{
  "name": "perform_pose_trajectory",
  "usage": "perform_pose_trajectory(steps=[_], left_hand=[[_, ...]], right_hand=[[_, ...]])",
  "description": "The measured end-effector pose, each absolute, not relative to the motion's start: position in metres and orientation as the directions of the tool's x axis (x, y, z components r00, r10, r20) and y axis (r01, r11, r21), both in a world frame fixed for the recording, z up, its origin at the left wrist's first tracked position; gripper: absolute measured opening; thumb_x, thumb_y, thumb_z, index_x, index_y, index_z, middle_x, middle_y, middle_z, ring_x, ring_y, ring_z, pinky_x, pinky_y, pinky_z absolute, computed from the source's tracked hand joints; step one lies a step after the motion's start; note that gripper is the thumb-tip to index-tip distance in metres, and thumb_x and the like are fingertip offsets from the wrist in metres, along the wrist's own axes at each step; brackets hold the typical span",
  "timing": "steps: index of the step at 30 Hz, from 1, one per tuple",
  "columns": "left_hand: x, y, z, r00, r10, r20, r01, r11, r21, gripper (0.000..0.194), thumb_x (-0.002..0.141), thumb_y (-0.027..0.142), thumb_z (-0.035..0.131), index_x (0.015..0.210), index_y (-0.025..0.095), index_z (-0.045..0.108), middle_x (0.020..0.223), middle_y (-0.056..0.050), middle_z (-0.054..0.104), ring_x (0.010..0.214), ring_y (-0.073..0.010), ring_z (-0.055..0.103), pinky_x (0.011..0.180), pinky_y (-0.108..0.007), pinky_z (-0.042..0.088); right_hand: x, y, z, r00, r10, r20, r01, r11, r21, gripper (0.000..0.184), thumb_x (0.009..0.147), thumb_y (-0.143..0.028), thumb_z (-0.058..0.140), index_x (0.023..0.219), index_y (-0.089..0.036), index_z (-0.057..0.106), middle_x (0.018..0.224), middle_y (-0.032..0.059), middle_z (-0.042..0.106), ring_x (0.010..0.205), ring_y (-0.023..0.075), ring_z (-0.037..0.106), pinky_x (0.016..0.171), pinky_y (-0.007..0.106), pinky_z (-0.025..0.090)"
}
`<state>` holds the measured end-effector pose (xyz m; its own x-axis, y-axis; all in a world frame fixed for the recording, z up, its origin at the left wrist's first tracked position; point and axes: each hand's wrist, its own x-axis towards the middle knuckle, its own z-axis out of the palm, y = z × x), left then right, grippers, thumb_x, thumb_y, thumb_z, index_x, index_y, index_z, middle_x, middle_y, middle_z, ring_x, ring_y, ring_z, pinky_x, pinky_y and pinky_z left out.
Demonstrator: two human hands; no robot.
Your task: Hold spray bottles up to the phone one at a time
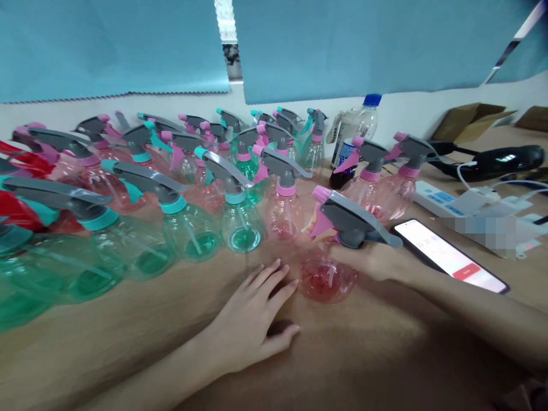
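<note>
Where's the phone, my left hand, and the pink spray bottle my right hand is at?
Phone (449,254): head view, on its lit screen.
Left hand (252,315): head view, on the back of the hand.
Pink spray bottle (327,278): head view, on its see-through body.

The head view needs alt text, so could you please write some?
A person's right grip holds a pink spray bottle; the left grip is open beside it at a table. More green and pink bottles crowd behind and left; a lit phone lies right.
</note>
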<state>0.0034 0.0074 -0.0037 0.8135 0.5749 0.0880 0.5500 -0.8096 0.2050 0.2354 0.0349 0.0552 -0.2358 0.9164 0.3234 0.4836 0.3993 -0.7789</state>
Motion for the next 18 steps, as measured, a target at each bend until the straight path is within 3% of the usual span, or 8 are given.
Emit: perform_pose_trajectory(steps=[3, 9, 18], left_hand=[[0.0032, 0.0065, -0.0040, 0.813, 0.576, 0.087, 0.550, -0.808, 0.213, 0.058, 0.087, 0.042, 0.056, 0.137, 0.015, 0.045, 0.147, -0.014, 0.037, 0.138, -0.0315, 0.027, 0.109, -0.051, 0.028], [0.0034, 0.0057, -0.0037, 0.812, 0.578, 0.078, 0.554, -0.806, 0.209, 0.059, 0.087, 0.043, 0.056, 0.137, 0.014, 0.045, 0.147, -0.015, 0.037, 0.138, -0.0315, 0.026, 0.110, -0.050, 0.027], [0.0048, 0.0067, -0.0024, 0.805, 0.586, 0.090, 0.553, -0.798, 0.240, 0.057, 0.086, 0.041, 0.057, 0.135, 0.015, 0.046, 0.146, -0.014, 0.039, 0.137, -0.0322, 0.028, 0.108, -0.052, 0.030]], right_hand=[[0.2334, 0.0358, 0.0568, -0.282, 0.925, 0.255, 0.451, 0.362, -0.816, 0.004, 0.064, -0.021, 0.050, 0.063, -0.024, 0.049, 0.071, 0.0010, 0.061, 0.071, 0.0199, 0.062, 0.070, 0.036, 0.054], [0.2309, 0.0356, 0.0618, -0.287, 0.931, 0.223, 0.421, 0.332, -0.844, 0.010, 0.067, -0.019, 0.051, 0.066, -0.024, 0.043, 0.063, -0.0026, 0.047, 0.061, 0.0154, 0.052, 0.060, 0.032, 0.051], [0.2325, 0.0363, 0.0626, -0.335, 0.923, 0.191, 0.474, 0.340, -0.812, 0.004, 0.073, -0.024, 0.055, 0.072, -0.025, 0.059, 0.073, 0.0016, 0.063, 0.077, 0.0214, 0.064, 0.073, 0.039, 0.056]])
